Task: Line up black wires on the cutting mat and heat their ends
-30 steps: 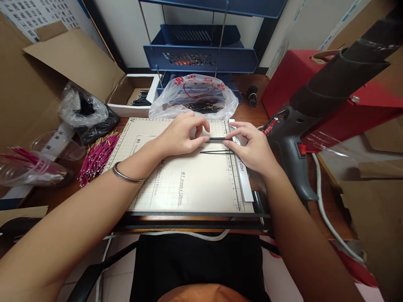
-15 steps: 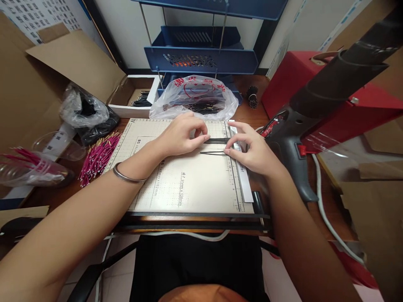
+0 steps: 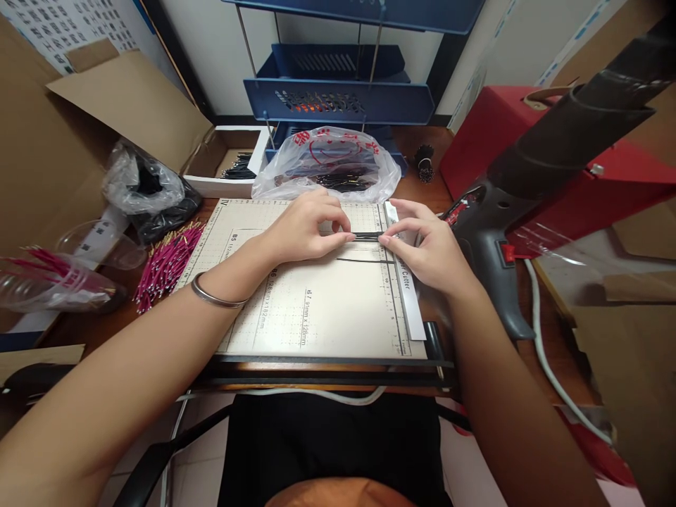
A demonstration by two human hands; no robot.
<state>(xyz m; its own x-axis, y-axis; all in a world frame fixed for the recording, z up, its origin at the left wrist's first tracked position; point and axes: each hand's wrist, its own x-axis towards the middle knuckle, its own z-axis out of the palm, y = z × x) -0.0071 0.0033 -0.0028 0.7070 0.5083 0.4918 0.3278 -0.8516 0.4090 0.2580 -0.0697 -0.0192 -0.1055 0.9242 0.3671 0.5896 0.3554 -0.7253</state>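
Note:
Several thin black wires (image 3: 367,237) lie side by side across the upper right of a cream paper cutter board (image 3: 343,310). Thumb and fingers of my left hand (image 3: 311,229) pinch their left end. At their right end, my right hand (image 3: 422,243) has its thumb and index fingertip closed on the wires, beside the cutter's white strip. One separate black wire (image 3: 364,261) rests on the board just below the bunch, touched by neither hand. A metal bangle is on my left wrist.
Behind the board is a clear plastic bag (image 3: 327,165) with dark wires. Magenta wires (image 3: 169,267) lie to the left, near an open white box (image 3: 222,186). A heat gun (image 3: 499,211) and a red case (image 3: 570,190) stand right. Blue shelves (image 3: 338,101) rise behind.
My right thumb and index finger have moved up from the lower wires to the bunch's right end. One wire now lies alone below. My left hand has shifted slightly right.

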